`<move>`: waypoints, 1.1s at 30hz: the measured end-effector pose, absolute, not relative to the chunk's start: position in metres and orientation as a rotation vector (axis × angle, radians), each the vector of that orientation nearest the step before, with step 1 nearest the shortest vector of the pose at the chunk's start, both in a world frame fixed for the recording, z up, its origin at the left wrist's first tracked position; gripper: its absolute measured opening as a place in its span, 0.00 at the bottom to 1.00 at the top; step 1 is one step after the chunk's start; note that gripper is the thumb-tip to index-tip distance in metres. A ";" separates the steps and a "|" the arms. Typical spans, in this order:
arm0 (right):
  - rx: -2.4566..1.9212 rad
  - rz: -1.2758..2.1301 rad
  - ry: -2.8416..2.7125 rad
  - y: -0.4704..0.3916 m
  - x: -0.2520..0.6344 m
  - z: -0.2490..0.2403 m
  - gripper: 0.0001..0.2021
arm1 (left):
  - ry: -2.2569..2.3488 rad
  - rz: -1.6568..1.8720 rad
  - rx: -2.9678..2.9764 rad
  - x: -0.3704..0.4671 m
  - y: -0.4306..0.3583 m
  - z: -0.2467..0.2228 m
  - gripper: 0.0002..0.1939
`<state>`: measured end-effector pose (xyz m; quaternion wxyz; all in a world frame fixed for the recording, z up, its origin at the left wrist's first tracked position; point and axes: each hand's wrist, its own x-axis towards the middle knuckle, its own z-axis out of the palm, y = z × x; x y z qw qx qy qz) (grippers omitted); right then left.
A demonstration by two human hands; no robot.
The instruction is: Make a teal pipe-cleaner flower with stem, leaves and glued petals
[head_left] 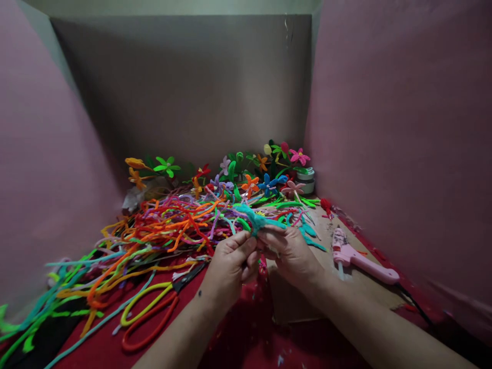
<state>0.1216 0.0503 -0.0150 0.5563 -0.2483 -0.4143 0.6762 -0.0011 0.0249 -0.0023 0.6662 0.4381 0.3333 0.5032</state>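
A teal fuzzy pipe-cleaner flower (254,219) is held up in the middle, its petals spreading above my fingertips. My left hand (232,259) pinches its base from the left, fingers curled. From the right, my right hand (290,251) grips the same piece, its fingers pressed together around the lower part. The fingertips of both hands nearly meet and hide the flower's base. More teal petal pieces (307,230) lie just behind my right hand on the cardboard.
A tangled heap of coloured pipe cleaners (165,220) spreads at the left. Scissors (154,307) with yellow and red handles lie before it. A pink glue gun (361,261) rests on cardboard (295,302) at the right. Finished flowers (269,184) stand behind, near pink side walls.
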 end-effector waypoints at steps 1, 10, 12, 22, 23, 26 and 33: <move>-0.583 1.672 -0.961 0.052 0.123 -0.016 0.07 | 0.699 1.094 0.937 -0.003 0.026 -0.004 0.11; -0.579 1.744 -0.771 0.057 0.119 -0.019 0.09 | 0.759 1.017 1.052 -0.005 0.034 -0.016 0.13; -0.599 1.692 -0.734 0.055 0.116 -0.016 0.09 | 1.013 1.180 1.309 -0.002 0.031 -0.016 0.11; -0.463 1.453 -1.158 0.052 0.111 -0.009 0.09 | 1.128 1.354 1.292 -0.005 0.029 -0.009 0.16; -0.451 1.438 -1.178 0.052 0.111 -0.009 0.10 | 1.085 1.340 1.253 -0.005 0.029 -0.008 0.17; -0.462 1.407 -1.172 0.053 0.114 -0.012 0.10 | 0.966 1.311 1.174 -0.004 0.030 -0.007 0.19; -0.595 1.137 -1.343 0.057 0.123 -0.012 0.03 | 0.885 1.257 1.050 -0.002 0.028 -0.007 0.18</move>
